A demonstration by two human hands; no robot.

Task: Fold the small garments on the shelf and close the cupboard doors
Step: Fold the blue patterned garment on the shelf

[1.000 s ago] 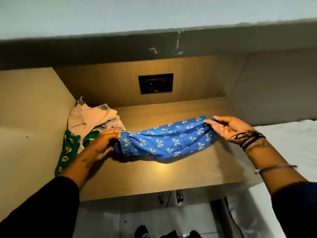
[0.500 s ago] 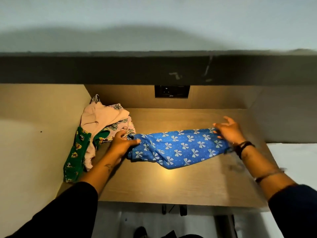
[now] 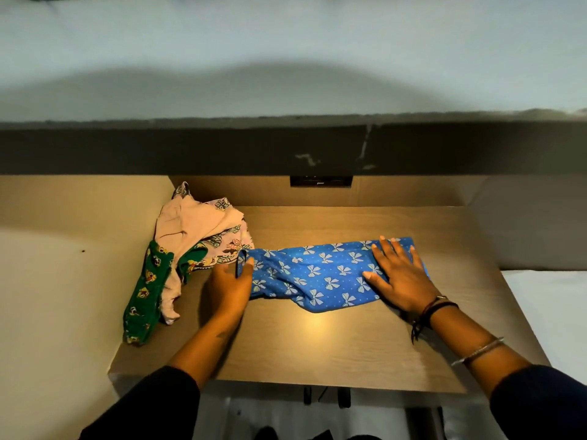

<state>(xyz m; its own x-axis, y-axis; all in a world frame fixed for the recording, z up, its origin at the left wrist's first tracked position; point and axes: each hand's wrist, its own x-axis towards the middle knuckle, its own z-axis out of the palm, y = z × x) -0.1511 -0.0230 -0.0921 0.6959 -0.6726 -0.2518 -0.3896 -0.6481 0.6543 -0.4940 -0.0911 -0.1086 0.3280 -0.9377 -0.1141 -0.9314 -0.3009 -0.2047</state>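
Head camera looks down at a wooden shelf [image 3: 317, 347] inside a cupboard. Both arms reach in, and both wear dark sleeves.

The left hand [image 3: 230, 289] is at the left end of a blue cloth [image 3: 317, 274] with white bows on it. Its thumb sits on top of the edge and its fingers [image 3: 222, 271] curl by it, so it pinches that end. The right hand [image 3: 401, 281] lies flat on the right end of the cloth. Its fingers [image 3: 386, 249] are straight and spread apart, and they press the cloth down on the shelf. The cloth lies stretched out between the two hands. Black bands [image 3: 435, 308] and a silver bangle [image 3: 479, 350] are on the right wrist.

Just left of the left fingers is a messy pile: a pink top [image 3: 190, 223] with cartoon pictures and a green piece [image 3: 146, 296] with yellow pictures. Some letters are printed on the pink top, but they are too small to read.

Past the fingers, on the back wall, is a black panel [image 3: 320, 181] with a tiny white mark that cannot be read. A dark band [image 3: 190, 147] runs above it, and above that is a pale grey wall [image 3: 286, 58]. A bright spot of light shines on the shelf near the wrists. Right of the right fingers, beyond the shelf, is a white surface [image 3: 549, 312].
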